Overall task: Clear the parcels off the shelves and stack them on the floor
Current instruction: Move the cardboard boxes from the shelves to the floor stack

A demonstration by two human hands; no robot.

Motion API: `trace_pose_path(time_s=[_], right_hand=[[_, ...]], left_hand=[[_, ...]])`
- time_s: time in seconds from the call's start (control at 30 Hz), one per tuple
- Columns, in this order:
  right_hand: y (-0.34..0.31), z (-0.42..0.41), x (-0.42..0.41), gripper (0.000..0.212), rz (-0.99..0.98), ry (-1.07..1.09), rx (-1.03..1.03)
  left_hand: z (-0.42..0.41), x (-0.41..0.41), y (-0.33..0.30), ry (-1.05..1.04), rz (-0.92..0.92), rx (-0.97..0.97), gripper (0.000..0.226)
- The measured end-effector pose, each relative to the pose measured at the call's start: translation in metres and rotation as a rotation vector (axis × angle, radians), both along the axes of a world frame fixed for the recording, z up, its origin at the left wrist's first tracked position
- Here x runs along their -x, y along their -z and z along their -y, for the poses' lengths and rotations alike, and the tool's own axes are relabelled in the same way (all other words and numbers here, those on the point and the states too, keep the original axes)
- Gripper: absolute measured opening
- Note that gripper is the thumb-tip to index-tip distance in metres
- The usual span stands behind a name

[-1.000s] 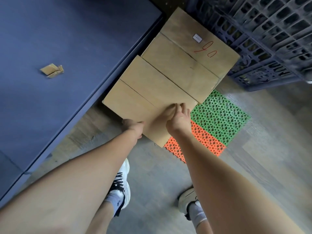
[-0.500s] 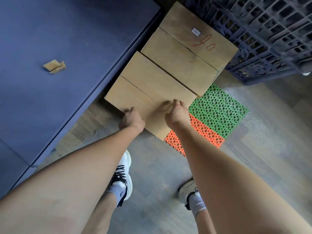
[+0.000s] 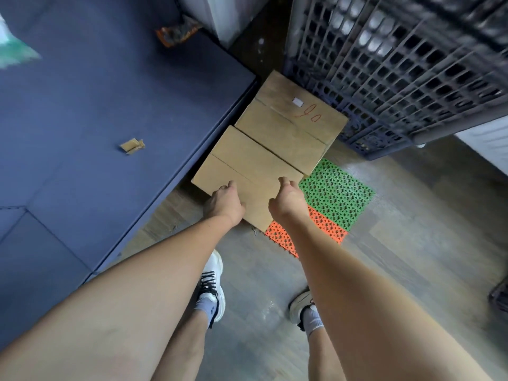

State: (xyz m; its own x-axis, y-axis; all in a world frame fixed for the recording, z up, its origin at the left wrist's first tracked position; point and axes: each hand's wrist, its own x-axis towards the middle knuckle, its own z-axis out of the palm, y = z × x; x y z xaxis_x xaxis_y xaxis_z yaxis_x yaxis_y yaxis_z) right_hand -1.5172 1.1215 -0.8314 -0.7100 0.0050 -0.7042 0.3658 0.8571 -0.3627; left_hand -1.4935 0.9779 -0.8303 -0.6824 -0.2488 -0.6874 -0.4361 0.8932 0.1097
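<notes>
We see the fingers of the left hand point(image 3: 224, 200) curled over the near edge of the near parcel point(image 3: 242, 174), grasping it, with the thumb lying on the top face. The right hand point(image 3: 287, 200) rests on the same near edge toward the right corner; its fingers point forward along the top, and we cannot tell whether they grasp the cardboard or only press on it. This brown box has a seam across its lid and sits low, its right corner over an orange and green floor mat point(image 3: 330, 204). Touching its far side is a second parcel point(image 3: 291, 125) with a small white label and red handwriting. Left of both parcels runs a dark blue shelf point(image 3: 96, 111) carrying a scrap of brown tape point(image 3: 132, 146). A dark plastic crate point(image 3: 398, 78) stands beyond on the right. Below, white trainers point(image 3: 213, 287) stand on the grey wood floor point(image 3: 412, 243)
</notes>
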Motion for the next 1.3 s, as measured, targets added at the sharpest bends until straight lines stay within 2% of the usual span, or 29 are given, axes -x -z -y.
trace_pose_path(time_s=[0.23, 0.47, 0.73, 0.97, 1.1, 1.3], right_hand=[[-0.162, 0.0, -0.002, 0.065, -0.068, -0.047, 0.025], [-0.326, 0.004, -0.003, 0.043, -0.216, -0.051, -0.009], [-0.477, 0.002, -0.037, 0.053, -0.338, 0.042, -0.046], [-0.56, -0.001, -0.06, 0.055, -0.491, -0.064, -0.001], [-0.582, 0.005, -0.081, 0.059, -0.531, -0.167, 0.05], [-0.599, 0.029, -0.114, 0.053, -0.555, -0.369, 0.125]], left_hand=[[-0.003, 0.017, -0.171, 0.117, -0.128, -0.009, 0.03], [0.003, 0.019, -0.341, 0.206, -0.249, -0.031, 0.03], [0.008, 0.002, -0.484, 0.405, -0.344, -0.079, 0.038], [0.012, -0.029, -0.569, 0.415, -0.466, -0.024, 0.037], [0.017, -0.061, -0.603, 0.3, -0.553, -0.015, 0.037], [0.042, -0.127, -0.634, 0.087, -0.599, 0.01, 0.038]])
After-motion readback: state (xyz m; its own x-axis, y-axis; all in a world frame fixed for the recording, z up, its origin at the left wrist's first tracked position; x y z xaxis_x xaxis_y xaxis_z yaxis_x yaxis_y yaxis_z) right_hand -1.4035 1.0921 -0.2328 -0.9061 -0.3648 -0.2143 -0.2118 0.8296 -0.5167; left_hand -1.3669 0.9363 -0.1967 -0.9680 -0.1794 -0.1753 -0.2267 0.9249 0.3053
